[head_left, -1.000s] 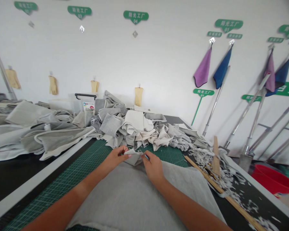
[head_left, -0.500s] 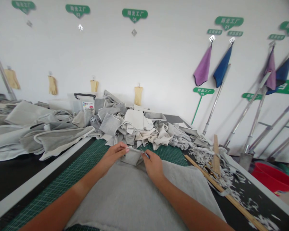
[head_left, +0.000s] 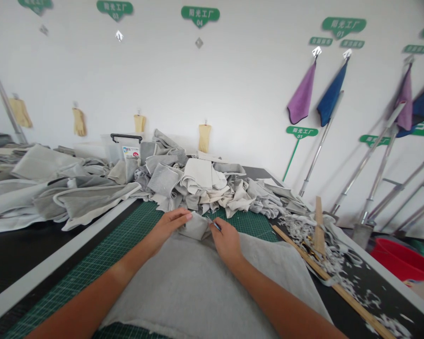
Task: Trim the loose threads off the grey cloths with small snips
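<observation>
Room on mat (head_left: 102,252) L of cloth (head_left: 198,282); rag pile (head_left: 198,176) blocks fwd, wood strip (head_left: 353,301) R.

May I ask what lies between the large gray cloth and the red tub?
In the head view, a long wooden strip, pale scraps on the black tabletop, and the table's light edge lie between the gray cloth and the red tub.

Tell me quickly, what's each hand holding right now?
Left hand: closed, pinching a folded part of the gray cloth.
Right hand: closed, holding a small blue tool, exact kind unclear.
</observation>
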A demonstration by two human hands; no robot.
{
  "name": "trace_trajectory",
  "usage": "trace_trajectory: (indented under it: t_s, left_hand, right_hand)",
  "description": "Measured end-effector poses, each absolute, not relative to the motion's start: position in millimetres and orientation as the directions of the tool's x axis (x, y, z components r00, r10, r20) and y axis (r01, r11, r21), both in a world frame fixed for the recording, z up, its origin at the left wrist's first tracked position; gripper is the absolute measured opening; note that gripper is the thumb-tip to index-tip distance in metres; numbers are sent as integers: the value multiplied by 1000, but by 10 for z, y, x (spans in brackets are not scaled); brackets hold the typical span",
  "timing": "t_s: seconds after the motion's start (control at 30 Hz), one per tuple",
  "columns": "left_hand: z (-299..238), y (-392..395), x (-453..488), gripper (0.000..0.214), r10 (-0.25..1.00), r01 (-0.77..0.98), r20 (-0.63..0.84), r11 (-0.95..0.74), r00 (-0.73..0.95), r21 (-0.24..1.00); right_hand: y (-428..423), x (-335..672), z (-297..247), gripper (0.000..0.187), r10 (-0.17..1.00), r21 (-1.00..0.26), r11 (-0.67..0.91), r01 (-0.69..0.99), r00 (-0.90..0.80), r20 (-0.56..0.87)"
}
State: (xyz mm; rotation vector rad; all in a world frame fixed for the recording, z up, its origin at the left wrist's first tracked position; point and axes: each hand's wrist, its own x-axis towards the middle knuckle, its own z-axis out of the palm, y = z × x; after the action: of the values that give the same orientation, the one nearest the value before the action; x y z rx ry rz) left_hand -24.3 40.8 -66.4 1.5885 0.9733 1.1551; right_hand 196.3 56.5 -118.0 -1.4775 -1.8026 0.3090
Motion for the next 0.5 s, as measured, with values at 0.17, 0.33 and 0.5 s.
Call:
trace_trajectory:
  t_s: [0.17,0.33,0.5]
  left_hand:
    - [-859,577,-304,31,947,95,301,-312,112,945]
    - [-841,561,-298,31,946,110,289,-306,148,946]
    - [-792,522,-277,31,930,133,334,-354,152,926]
  right_hand:
    - [564,1962,-1179,25,918,-619,287,731,-27,395]
    - [559,1962,-1179,25,915,-614,298,731,-35,403]
    - [573,1961,-1184,27,918,-615,286,735,-27,395]
